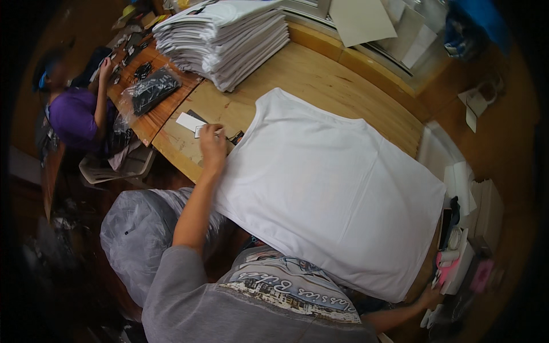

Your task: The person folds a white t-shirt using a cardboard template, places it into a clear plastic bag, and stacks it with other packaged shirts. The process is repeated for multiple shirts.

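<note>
A white sleeveless shirt (326, 177) lies spread flat across the wooden table in front of me, its neck end toward the far left and its lower edge to the right. My left hand (213, 146) is at the table's left part, beside the shirt's armhole. Its fingers are bent together around a small white tag (199, 132). Touching that spot are a longer white card (190, 122) and a dark card. My right hand (430, 297) is low at the right, past the shirt's hem, close to a pink-and-white tool (446, 266); its fingers are partly hidden and blurred.
A tall stack of folded white shirts (223, 46) stands at the table's far side. Left of it lies a clear bag of dark items (154, 91). A person in purple (74, 117) sits at the left. A large grey plastic bag (140, 234) and a stool (117, 168) stand left.
</note>
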Demonstrator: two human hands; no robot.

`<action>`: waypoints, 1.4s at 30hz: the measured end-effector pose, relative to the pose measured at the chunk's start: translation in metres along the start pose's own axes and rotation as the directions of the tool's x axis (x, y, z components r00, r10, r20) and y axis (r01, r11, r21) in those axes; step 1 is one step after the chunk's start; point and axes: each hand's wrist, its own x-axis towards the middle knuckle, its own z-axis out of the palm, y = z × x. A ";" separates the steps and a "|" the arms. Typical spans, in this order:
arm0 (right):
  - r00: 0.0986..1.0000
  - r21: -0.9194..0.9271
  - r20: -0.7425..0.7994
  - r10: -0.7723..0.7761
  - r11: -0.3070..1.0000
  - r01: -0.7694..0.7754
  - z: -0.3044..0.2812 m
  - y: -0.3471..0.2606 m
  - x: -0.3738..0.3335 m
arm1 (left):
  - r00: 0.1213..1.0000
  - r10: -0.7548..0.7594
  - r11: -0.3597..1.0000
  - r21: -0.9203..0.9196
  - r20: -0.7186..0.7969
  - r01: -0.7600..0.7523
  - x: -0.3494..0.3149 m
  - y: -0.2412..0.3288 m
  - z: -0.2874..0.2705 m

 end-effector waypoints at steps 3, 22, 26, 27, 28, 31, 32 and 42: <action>0.962 0.424 -0.092 -0.257 0.864 0.271 0.029 -0.121 0.011 | 0.999 0.005 0.954 -0.299 -0.043 -0.018 0.008 0.030 0.038; 0.189 0.892 0.450 -0.873 0.429 -0.145 0.157 -0.666 -0.192 | 0.988 -0.138 0.990 -0.049 -0.064 0.135 0.051 0.048 0.125; 0.206 0.892 0.450 -0.869 0.448 -0.060 0.168 -0.665 -0.191 | 0.974 -0.220 0.964 -0.164 -0.049 0.209 0.053 0.027 0.130; 0.202 0.901 0.422 -0.884 0.434 0.013 0.158 -0.666 -0.190 | 0.963 -0.271 0.937 -0.234 -0.014 0.260 0.055 0.026 0.128; 0.195 0.905 0.395 -0.898 0.416 0.085 0.155 -0.665 -0.190 | 0.948 -0.318 0.902 -0.299 0.025 0.311 0.058 0.025 0.126; 0.184 0.916 0.171 -0.968 0.225 0.332 0.164 -0.661 -0.189 | 0.900 -0.415 0.778 -0.461 0.135 0.428 0.063 0.030 0.120; 0.173 0.894 0.190 -0.966 0.243 0.376 0.165 -0.660 -0.187 | 0.886 -0.442 0.728 -0.521 0.140 0.446 0.065 0.033 0.120; 0.041 0.776 0.241 -0.970 0.218 0.591 0.147 -0.666 -0.189 | 0.767 -0.633 0.305 -0.878 0.103 0.369 0.071 0.021 0.115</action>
